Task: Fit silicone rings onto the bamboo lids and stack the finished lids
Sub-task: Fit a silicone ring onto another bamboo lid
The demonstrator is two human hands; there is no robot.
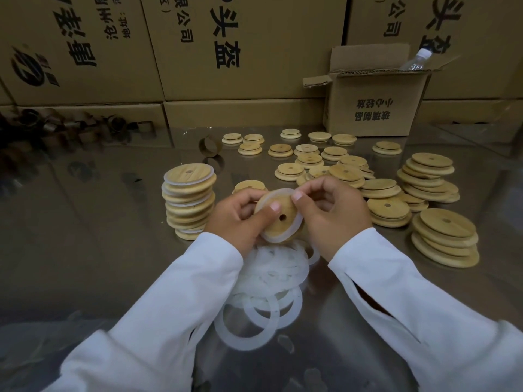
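Your left hand (pixel 237 219) grips a bamboo lid (pixel 271 225) from its left side, thumb pressed on the wooden face just above the small centre hole, and holds it tilted toward you above the table (pixel 99 222). Your right hand (pixel 331 213) is close against it, thumb and curled fingers pinching a silicone ring (pixel 283 192) at the lid's upper right rim; the ring already shows as a white band along the lid's upper and lower edges, though you cannot tell whether it is seated all the way round. Directly below your hands lies a loose pile of rings (pixel 268 281), partly hidden by your white sleeves (pixel 175 312). To your left stands the stack of finished lids (pixel 188 202), white ring edges showing between the discs, leaning slightly. To your right and beyond your hands, bare lids (pixel 444 236) lie in low stacks and scattered singly. Behind them sits an open cardboard box (pixel 376 106) with a plastic bottle (pixel 418 59) poking out.
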